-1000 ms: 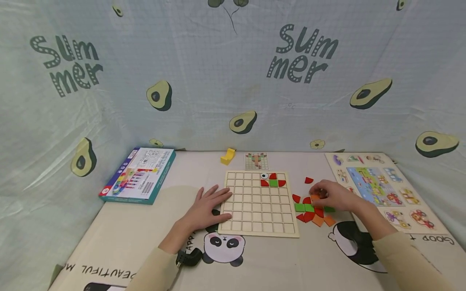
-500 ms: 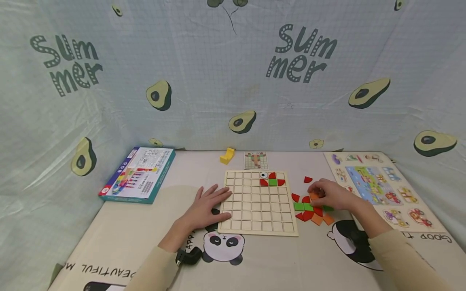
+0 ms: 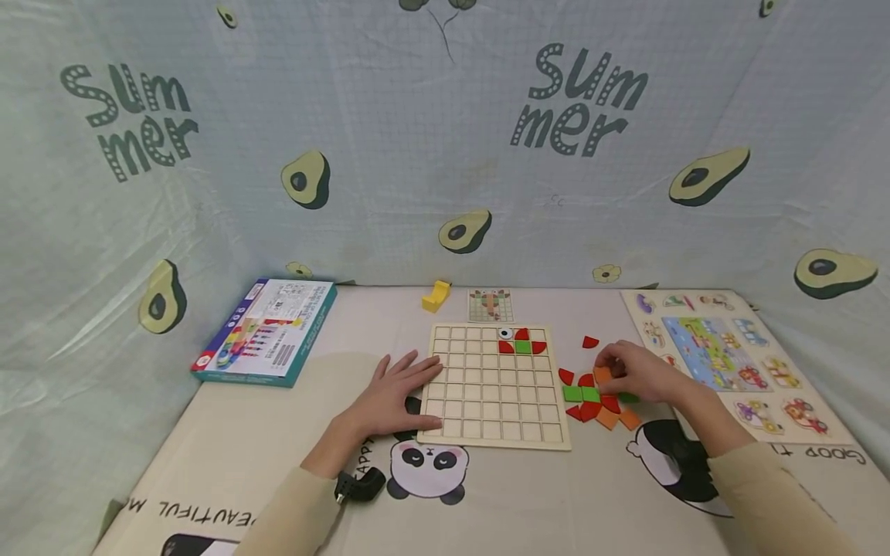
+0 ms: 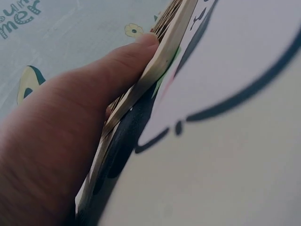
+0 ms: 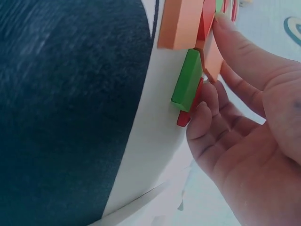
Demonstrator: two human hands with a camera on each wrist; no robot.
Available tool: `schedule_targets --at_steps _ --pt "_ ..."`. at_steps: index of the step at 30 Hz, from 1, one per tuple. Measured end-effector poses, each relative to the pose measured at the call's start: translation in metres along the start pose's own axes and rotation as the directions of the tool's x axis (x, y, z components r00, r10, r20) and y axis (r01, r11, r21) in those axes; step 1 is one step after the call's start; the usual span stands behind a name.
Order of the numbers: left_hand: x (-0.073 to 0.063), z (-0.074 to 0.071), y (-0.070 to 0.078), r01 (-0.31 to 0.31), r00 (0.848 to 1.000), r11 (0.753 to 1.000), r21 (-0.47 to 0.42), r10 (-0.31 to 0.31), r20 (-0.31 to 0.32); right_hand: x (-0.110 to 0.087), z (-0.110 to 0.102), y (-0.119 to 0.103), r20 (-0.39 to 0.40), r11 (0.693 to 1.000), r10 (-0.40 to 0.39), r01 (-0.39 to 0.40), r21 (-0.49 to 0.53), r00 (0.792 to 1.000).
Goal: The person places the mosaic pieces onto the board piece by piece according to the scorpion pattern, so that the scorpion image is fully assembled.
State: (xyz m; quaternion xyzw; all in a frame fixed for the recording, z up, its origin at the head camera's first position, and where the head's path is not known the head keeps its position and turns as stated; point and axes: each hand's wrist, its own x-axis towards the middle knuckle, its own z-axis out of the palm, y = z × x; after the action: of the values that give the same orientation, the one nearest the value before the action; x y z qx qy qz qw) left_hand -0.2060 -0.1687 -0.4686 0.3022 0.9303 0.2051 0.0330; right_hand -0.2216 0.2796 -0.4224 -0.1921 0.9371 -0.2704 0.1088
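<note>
My left hand (image 3: 392,398) rests with spread fingers on the left edge of a wooden grid board (image 3: 480,394). In the left wrist view its thumb (image 4: 127,61) lies over the board's rim. To the right of the board, my right hand (image 3: 640,372) pinches an orange tile (image 3: 602,375) between thumb and fingers, among a loose pile of pieces. The right wrist view shows that orange tile (image 5: 213,61) at the fingers, with a green tile (image 5: 187,80) close by. On the board's upper right sit an eye piece (image 3: 505,333), a green square (image 3: 523,347) and several red quarter-rounds (image 3: 538,348).
Behind the board lies a small pattern card (image 3: 490,306), beside a yellow block (image 3: 436,296). A boxed toy (image 3: 267,332) is at the left. A picture puzzle board (image 3: 737,363) lies at the right. One red piece (image 3: 590,341) lies apart from the pile.
My right hand stays over the pile and has shifted only slightly, with more of the orange tile showing between its fingers. The left thumb has slid slightly nearer the board's front edge.
</note>
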Motion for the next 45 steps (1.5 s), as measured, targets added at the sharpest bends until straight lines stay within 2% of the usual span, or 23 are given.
schedule_targets --at_steps 11,20,24,34,45 --pt "0.002 0.002 0.002 -0.004 1.0 1.0 -0.011 0.003 -0.009 -0.002 -0.001 0.004 -0.046 0.999 -0.04 0.04 0.009 0.998" --pt "-0.002 0.002 0.001 0.002 1.0 1.0 -0.016 -0.002 -0.008 0.007 -0.004 0.007 -0.041 0.994 0.025 -0.02 0.106 0.999" --pt "-0.002 0.001 0.0 -0.006 1.0 1.0 -0.014 0.006 -0.013 0.018 -0.002 -0.003 -0.055 0.989 -0.013 0.021 0.148 0.998" --pt "0.0 0.004 -0.002 -0.029 0.999 0.999 -0.018 0.028 -0.019 0.059 0.009 -0.045 -0.061 0.981 -0.098 0.107 0.162 0.993" --pt "-0.003 0.002 -0.003 -0.025 1.0 0.999 -0.021 0.025 -0.016 0.1 0.033 -0.076 -0.017 0.966 -0.112 0.112 0.233 0.994"
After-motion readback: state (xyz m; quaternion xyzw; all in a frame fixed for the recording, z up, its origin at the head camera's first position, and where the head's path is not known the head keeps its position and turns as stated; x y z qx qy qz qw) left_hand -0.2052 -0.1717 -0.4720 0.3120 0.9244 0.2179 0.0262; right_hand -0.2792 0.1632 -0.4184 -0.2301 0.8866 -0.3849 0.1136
